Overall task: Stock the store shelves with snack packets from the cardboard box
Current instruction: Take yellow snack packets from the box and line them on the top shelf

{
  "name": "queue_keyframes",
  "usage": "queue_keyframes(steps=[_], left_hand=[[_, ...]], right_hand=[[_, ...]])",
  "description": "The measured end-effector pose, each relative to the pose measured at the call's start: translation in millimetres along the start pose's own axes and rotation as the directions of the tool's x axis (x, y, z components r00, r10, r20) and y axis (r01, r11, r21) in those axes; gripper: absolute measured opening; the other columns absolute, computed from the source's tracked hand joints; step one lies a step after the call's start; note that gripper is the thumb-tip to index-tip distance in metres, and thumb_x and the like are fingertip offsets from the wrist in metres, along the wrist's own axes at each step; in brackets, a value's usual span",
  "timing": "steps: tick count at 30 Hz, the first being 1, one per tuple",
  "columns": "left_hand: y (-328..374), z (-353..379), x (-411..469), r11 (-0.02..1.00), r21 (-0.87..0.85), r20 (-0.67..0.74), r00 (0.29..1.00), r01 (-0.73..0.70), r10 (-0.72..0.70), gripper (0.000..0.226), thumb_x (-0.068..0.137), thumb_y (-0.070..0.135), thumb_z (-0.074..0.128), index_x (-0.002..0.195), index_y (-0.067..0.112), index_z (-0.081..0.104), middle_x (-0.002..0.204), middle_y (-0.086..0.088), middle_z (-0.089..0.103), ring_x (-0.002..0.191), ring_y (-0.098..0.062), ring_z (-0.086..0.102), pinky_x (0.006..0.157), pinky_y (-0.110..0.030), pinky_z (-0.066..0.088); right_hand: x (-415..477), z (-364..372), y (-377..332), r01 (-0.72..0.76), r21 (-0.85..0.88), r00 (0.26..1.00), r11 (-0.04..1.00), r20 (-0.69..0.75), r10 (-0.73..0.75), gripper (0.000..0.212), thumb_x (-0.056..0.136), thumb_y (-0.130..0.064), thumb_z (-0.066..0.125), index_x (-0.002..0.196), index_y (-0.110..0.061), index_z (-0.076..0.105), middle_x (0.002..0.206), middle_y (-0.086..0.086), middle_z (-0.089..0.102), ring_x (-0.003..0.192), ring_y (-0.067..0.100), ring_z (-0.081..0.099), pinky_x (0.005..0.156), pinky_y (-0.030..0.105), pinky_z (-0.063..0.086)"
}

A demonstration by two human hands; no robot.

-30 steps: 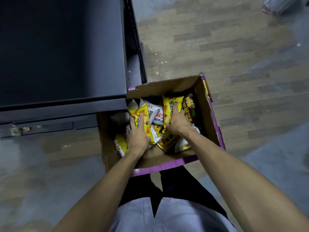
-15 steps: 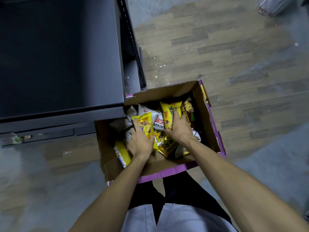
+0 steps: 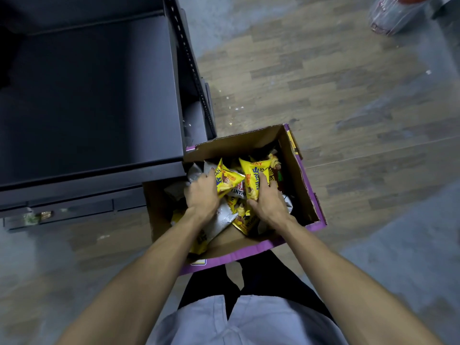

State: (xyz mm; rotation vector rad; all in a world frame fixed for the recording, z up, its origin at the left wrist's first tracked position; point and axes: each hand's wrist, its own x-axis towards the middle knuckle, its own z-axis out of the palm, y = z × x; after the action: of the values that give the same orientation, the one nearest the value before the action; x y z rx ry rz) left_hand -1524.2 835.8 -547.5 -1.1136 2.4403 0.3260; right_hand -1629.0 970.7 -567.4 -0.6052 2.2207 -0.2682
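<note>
Wood-look floor, dark shelf at 10 o'clock, cardboard box just beside it at ctr: your left hand grips a yellow packet, your right hand clamps a 2nd yellow packet at its 3 o'clock, both w/in the box.

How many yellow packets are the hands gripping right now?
2: the left packet in the left hand, the right packet in the right hand, both inside the cardboard box. The hands may hide more.
</note>
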Motion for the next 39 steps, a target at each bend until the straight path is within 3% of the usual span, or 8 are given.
queue_keyframes(steps=[6, 9, 13, 16, 18, 21, 24, 39], left_hand=[[-1.7, -5.5, 8.3, 0.940, 0.308, -0.048, 0.985, -0.143, 0.165, 0.026, 0.095, 0.014, 0.048, 0.116, 0.021, 0.062, 0.117, -0.004, 0.062, 0.111, -0.028, 0.054, 0.085, -0.037, 0.042], [-5.0, 5.9, 8.9, 0.970, 0.198, -0.048, 0.987, -0.139, 0.152, 0.021, 0.095, 0.014, 0.056, 0.112, 0.017, 0.067, 0.125, -0.006, 0.049, 0.114, -0.027, 0.045, 0.072, -0.031, 0.044], [-15.4, 26.7, 1.7, 0.986, -0.013, 0.032, 0.985, -0.167, 0.167, 0.025, 0.087, 0.020, 0.068, 0.111, 0.010, 0.068, 0.130, -0.008, 0.044, 0.120, -0.030, 0.039, 0.092, -0.037, 0.044], [-20.6, 42.4, -8.4, 0.962, -0.188, 0.043, 0.977, -0.196, 0.207, 0.019, 0.083, 0.015, 0.060, 0.098, 0.009, 0.069, 0.109, -0.009, 0.058, 0.109, -0.029, 0.047, 0.091, -0.041, 0.047], [-19.9, 50.3, -16.2, 0.911, -0.390, -0.004, 0.989, -0.135, 0.145, 0.018, 0.081, 0.014, 0.060, 0.098, 0.009, 0.065, 0.100, -0.010, 0.061, 0.102, -0.030, 0.053, 0.084, -0.038, 0.046], [-17.1, 58.6, -22.4, 0.776, -0.623, -0.095, 0.974, 0.104, -0.207, 0.035, 0.082, 0.017, 0.069, 0.110, 0.009, 0.049, 0.113, -0.014, 0.055, 0.111, -0.033, 0.051, 0.089, -0.041, 0.044], [-14.0, 64.6, -17.5, 0.589, -0.727, 0.087, 0.898, 0.353, -0.431, 0.075, 0.080, 0.032, 0.076, 0.140, 0.013, 0.035, 0.133, -0.020, 0.048, 0.126, -0.041, 0.042, 0.102, -0.049, 0.040], [-5.6, 64.2, 6.5, 0.597, -0.660, 0.219, 0.878, 0.455, -0.427, 0.080, 0.083, 0.026, 0.073, 0.148, 0.038, 0.029, 0.132, -0.015, 0.051, 0.121, -0.038, 0.051, 0.097, -0.043, 0.043]], right_hand=[[-6.0, -5.9, 7.0, 0.004, 0.014, 1.000, 1.000, -0.018, -0.004, 0.092, 0.088, -0.029, 0.071, 0.156, -0.023, 0.010, 0.140, 0.019, 0.037, 0.122, 0.038, 0.049, 0.100, 0.050, 0.045], [-6.8, -8.4, 11.5, 0.002, 0.008, 1.000, 1.000, -0.015, -0.001, 0.091, 0.088, -0.029, 0.071, 0.156, -0.023, 0.010, 0.139, 0.019, 0.037, 0.121, 0.037, 0.049, 0.099, 0.049, 0.045], [-5.8, -5.3, 10.6, 0.006, -0.002, 1.000, 1.000, -0.017, -0.006, 0.093, 0.088, -0.028, 0.072, 0.156, -0.024, 0.008, 0.139, 0.019, 0.037, 0.122, 0.038, 0.049, 0.100, 0.049, 0.044], [-4.6, 2.6, 1.5, 0.033, -0.023, 0.998, 0.999, -0.043, -0.034, 0.096, 0.089, -0.027, 0.071, 0.157, -0.026, 0.003, 0.139, 0.019, 0.037, 0.121, 0.038, 0.049, 0.097, 0.050, 0.044], [-2.7, 8.4, -5.7, 0.066, -0.044, 0.996, 0.997, -0.050, -0.068, 0.096, 0.090, -0.025, 0.069, 0.157, -0.029, 0.000, 0.141, 0.019, 0.034, 0.122, 0.039, 0.047, 0.097, 0.050, 0.043], [2.0, 16.7, -13.9, 0.099, -0.087, 0.994, 0.991, -0.045, -0.104, 0.095, 0.091, -0.022, 0.068, 0.156, -0.035, -0.001, 0.145, 0.019, 0.029, 0.124, 0.040, 0.044, 0.096, 0.050, 0.043], [9.7, 25.8, -16.6, 0.080, -0.103, 0.996, 0.991, -0.025, -0.083, 0.095, 0.092, -0.017, 0.066, 0.155, -0.039, -0.001, 0.150, 0.019, 0.022, 0.128, 0.041, 0.039, 0.098, 0.050, 0.043], [24.5, 24.2, -6.6, 0.052, -0.062, 0.999, 0.997, 0.010, -0.051, 0.104, 0.087, -0.017, 0.073, 0.154, -0.040, -0.003, 0.150, 0.022, 0.026, 0.126, 0.039, 0.045, 0.099, 0.049, 0.046]])
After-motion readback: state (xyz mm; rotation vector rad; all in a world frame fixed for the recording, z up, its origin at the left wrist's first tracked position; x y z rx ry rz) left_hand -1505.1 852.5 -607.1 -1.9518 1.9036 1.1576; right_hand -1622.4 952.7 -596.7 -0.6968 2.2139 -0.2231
